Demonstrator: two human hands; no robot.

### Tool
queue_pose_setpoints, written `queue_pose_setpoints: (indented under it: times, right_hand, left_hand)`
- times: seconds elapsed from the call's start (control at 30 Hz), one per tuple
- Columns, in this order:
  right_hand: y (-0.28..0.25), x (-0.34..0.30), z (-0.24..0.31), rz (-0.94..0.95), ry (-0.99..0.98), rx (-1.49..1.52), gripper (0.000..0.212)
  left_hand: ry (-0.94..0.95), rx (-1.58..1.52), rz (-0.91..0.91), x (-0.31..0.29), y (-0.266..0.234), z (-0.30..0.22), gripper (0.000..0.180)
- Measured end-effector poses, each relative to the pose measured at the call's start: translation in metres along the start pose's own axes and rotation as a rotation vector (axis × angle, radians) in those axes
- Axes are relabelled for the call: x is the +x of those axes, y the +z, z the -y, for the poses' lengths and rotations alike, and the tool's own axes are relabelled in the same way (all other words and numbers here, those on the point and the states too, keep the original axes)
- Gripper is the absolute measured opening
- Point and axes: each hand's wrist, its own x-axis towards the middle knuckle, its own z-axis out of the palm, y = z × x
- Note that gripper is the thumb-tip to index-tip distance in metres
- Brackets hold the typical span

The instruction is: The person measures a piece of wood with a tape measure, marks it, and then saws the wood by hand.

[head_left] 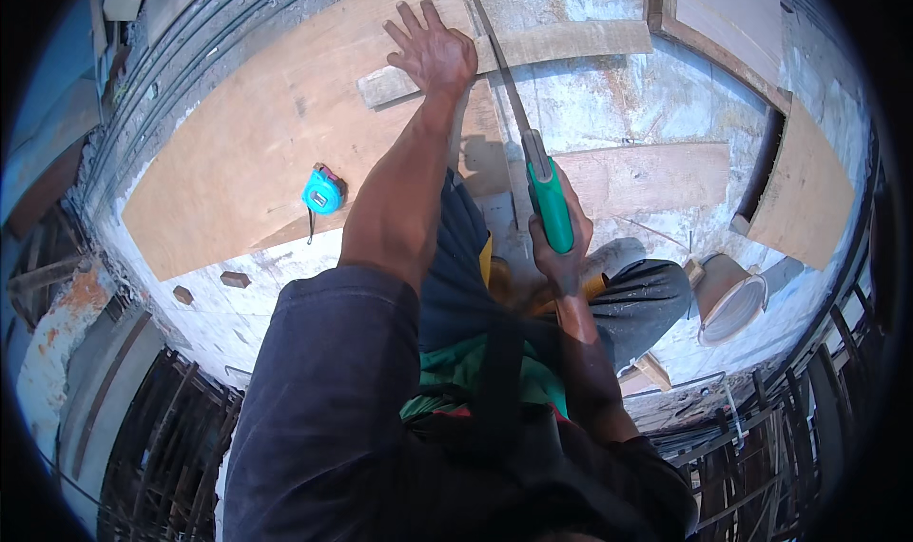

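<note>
Dark sleeves fill the bottom of the view, both forearms reaching up from them. The right hand (pixel 561 242) is closed tight around the green handle of a hand saw (pixel 533 162), whose long thin blade runs up and away across a narrow wooden strip (pixel 571 43). The left hand (pixel 433 52) lies flat, fingers spread, pressing that strip down onto a large plywood sheet (pixel 247 152); it grips nothing. The strip looks light and stiff, likely to skid or chatter unless pinned close to the cut, as it is now. The blade seems thin and springy, best steered from the handle alone. Whether the teeth are already in the wood is hard to tell at this distance. A blue tape measure (pixel 323 192) rests on the plywood, well left of the saw.
</note>
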Motion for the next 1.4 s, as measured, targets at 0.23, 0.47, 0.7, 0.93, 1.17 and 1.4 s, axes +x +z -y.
queue_pose_setpoints:
  times: [0.23, 0.47, 0.7, 0.93, 1.17, 1.4]
  right_hand:
    - [-0.025, -0.09, 0.016, -0.008, 0.063, -0.288, 0.066]
    - [-0.01, 0.007, -0.008, -0.013, 0.011, -0.161, 0.063]
    - [0.011, -0.018, 0.011, -0.031, -0.027, -0.142, 0.071]
    - [0.001, -0.025, 0.027, 0.024, 0.221, -0.151, 0.073]
    - [-0.045, -0.113, 0.071, 0.002, 0.034, -0.292, 0.065]
    - [-0.001, -0.002, 0.036, 0.008, 0.085, -0.14, 0.069]
  left_hand:
    - [-0.055, -0.022, 0.07, 0.001, 0.0, 0.012, 0.061]
    - [-0.031, -0.046, 0.003, 0.007, 0.006, -0.009, 0.061]
    - [0.119, 0.044, -0.062, 0.009, 0.008, 0.004, 0.065]
    - [-0.059, 0.008, 0.078, 0.007, 0.011, 0.002, 0.077]
    - [-0.02, -0.027, 0.014, 0.005, 0.0, 0.017, 0.066]
    - [-0.064, -0.029, 0.067, 0.009, 0.0, 0.002, 0.065]
